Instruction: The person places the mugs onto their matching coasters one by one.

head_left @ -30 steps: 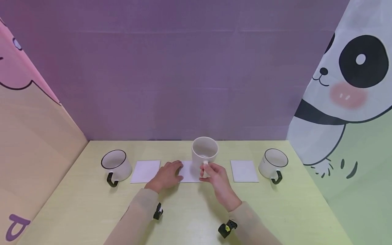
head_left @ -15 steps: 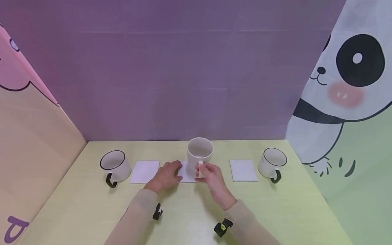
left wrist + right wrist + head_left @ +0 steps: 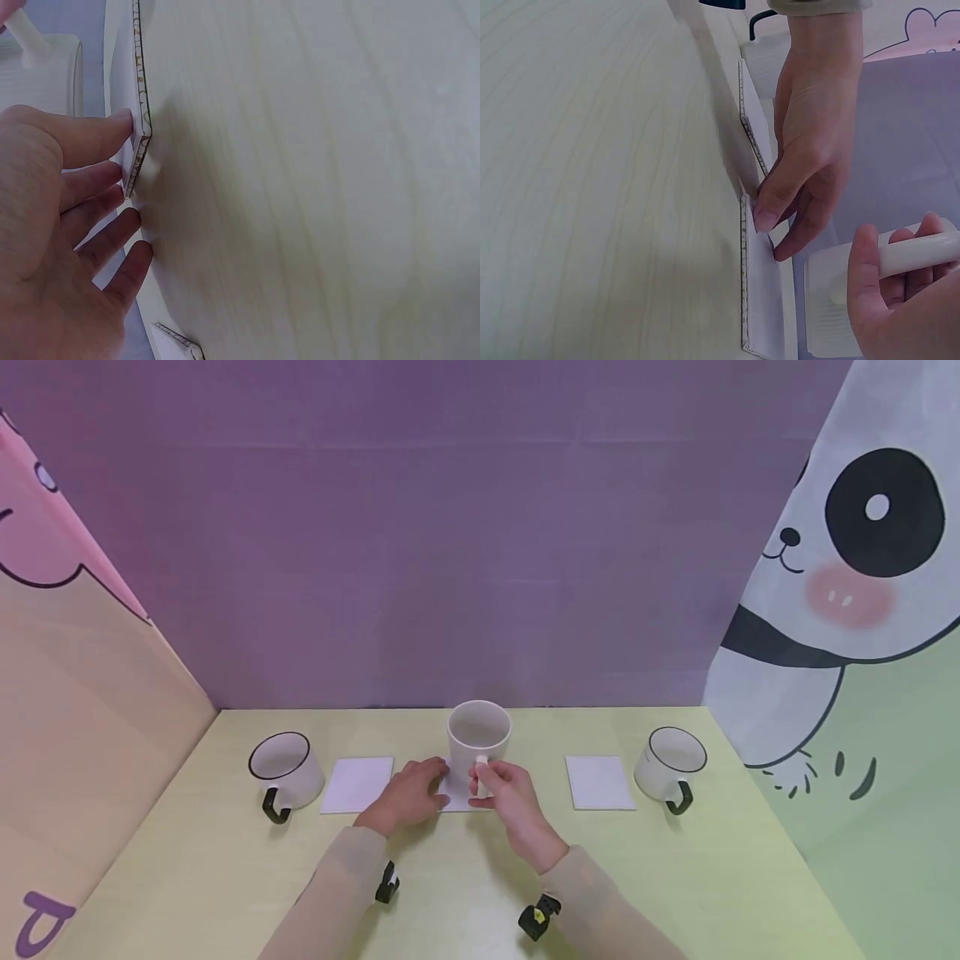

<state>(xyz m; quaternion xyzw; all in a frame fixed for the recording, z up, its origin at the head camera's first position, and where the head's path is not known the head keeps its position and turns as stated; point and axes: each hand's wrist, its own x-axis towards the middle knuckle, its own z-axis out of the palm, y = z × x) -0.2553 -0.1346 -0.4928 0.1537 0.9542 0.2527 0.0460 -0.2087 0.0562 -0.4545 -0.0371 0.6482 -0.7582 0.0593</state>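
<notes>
A plain white mug (image 3: pixel 479 737) hangs slightly above the middle white square coaster (image 3: pixel 454 800). My right hand (image 3: pixel 517 812) grips it by its white handle (image 3: pixel 922 255), fingers curled round and thumb along it. The mug stays upright with the handle towards me. At the left edge of that coaster, my left hand (image 3: pixel 407 795) rests its thumb and fingertips against the board. In the left wrist view the left hand's fingers (image 3: pixel 101 240) are spread and fairly straight, with the thumb touching the coaster's front edge near its corner.
Another square coaster (image 3: pixel 358 785) lies to the left and one more coaster (image 3: pixel 600 782) to the right. White mugs with black rims and black handles stand at the far left (image 3: pixel 288 772) and far right (image 3: pixel 667 768). A purple backdrop (image 3: pixel 480 568) closes the table's rear.
My right hand has carried the white mug a short way left over the middle coaster. My left hand has kept its place at the coaster's left edge.
</notes>
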